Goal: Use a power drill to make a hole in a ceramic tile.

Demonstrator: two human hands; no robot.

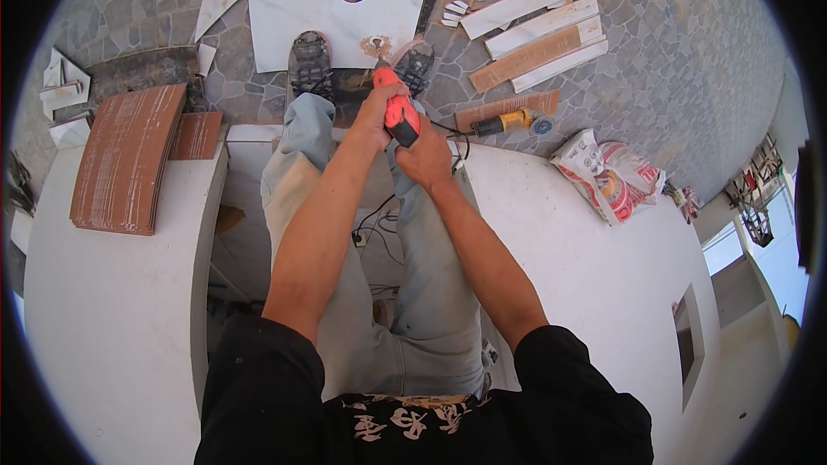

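Observation:
Both my hands hold a red and black power drill [401,114]. My left hand [376,115] is wrapped round its body, and behind it my right hand [425,157] grips the rear, with some fingers hidden. The drill's tip meets a white tile [301,21] near its near edge, where brownish dust has gathered around the spot. A rounded notch is cut into the far edge of that tile. My left shoe [311,65] rests on the tile, while my right shoe [415,67] stands by its near right corner.
An angle grinder [508,121] lies on the right, with several tile strips [534,21] beyond it. A printed bag [607,174] slumps on the right white ledge [586,267]. Stacked brown-backed tiles [129,159] sit on the left ledge [121,293]. Cables [379,228] hang between my legs.

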